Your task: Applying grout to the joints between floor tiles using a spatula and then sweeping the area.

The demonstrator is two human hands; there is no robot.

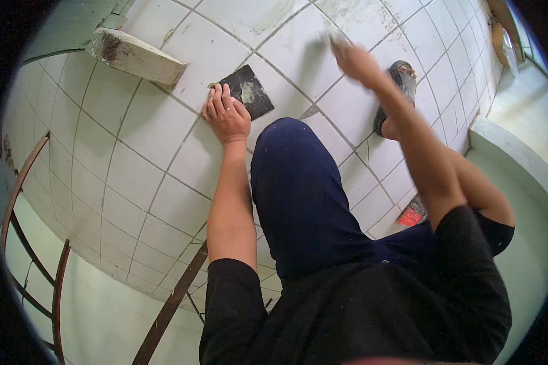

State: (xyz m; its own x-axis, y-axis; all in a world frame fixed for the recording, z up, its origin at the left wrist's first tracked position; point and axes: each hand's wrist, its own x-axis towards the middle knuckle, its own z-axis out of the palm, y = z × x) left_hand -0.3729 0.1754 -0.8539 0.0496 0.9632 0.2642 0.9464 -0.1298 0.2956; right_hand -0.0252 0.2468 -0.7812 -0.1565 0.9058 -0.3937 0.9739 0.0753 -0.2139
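Note:
On the white tiled floor lies a dark square plate (259, 100) with pale grey smears on it. My left hand (228, 118), a ring on one finger, is at its left corner, fingers bent over the edge and thumb side against the plate. Farther right, my right hand (358, 62) is closed on a small flat tool (329, 38), held over the tiles. Motion smears this tool, so its exact kind is unclear. Whitish residue (274, 18) marks the tiles ahead of it.
A stained pale block (134, 58) juts out at the upper left. My sandaled foot (402, 91) is on the right, with a red-bristled brush (413, 213) behind it. Brown metal rails (58, 292) stand at the lower left. A pale raised ledge (517, 152) runs along the right.

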